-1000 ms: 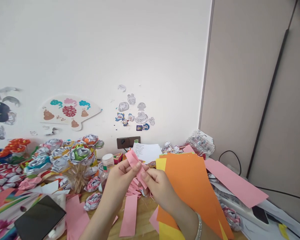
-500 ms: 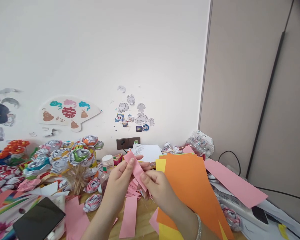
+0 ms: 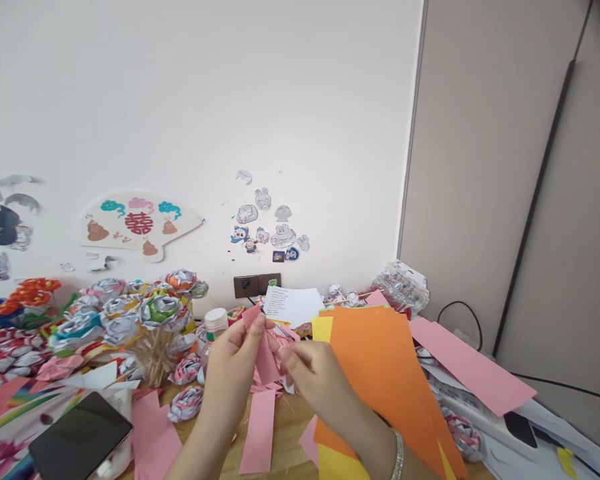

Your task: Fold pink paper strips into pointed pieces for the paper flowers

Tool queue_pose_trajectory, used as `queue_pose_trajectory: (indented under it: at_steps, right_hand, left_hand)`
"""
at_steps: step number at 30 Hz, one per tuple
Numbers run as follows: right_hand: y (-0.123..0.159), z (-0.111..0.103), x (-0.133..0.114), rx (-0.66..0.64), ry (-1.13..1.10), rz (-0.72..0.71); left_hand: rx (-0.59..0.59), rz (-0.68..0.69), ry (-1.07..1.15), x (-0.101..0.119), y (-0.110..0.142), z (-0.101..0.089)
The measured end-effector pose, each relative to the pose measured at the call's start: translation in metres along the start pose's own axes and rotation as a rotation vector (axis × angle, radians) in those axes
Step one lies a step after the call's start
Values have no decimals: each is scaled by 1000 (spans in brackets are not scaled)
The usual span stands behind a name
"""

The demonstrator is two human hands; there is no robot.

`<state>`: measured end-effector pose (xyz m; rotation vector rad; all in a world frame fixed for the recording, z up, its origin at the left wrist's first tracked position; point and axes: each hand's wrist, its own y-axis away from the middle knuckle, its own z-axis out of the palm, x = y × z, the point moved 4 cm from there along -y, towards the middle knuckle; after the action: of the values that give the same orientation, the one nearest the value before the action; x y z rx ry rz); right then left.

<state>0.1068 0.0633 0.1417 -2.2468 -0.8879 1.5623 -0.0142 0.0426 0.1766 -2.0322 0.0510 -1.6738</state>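
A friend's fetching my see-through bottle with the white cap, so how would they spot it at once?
On the white wall, find the dark rectangular socket plate. Below it and to its left, partly behind the left hand and right of the multicoloured crumpled-paper flowers, is the see-through bottle. Its smooth, round white cap sets it apart from those ruffled flowers.

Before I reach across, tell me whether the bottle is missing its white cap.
No, the white cap sits on top of the bottle, which the left hand partly hides.
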Motion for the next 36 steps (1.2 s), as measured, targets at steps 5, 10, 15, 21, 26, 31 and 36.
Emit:
queue_pose_trajectory:
  at_steps: [5,10,15,21,26,31,36]
  right_hand:
    - [-6,-24,-3,97,-20,-23]
    - [-7,-32,-8,75,-16,-43]
    - [-8,-36,-4,81,-131,0]
    - [-9,-43,0,112,-124,21]
    - [-11,-53,2,174,-119,74]
    - [-12,-64,3,239,-112,59]
    - [-11,-63,1,225,-99,54]
  left_hand:
    - [-399,27,-343,1,8,22]
    - [-541,-30,-379,-5,16,33]
    - [-573,-85,-278,-9,16,33]
    - [-623,-125,-205,-7,14,31]
    - [-706,-150,-188,-4,12,21]
    - [-696,-144,-194,-4,7,11]
    - [-400,106,-378,2,0,2]
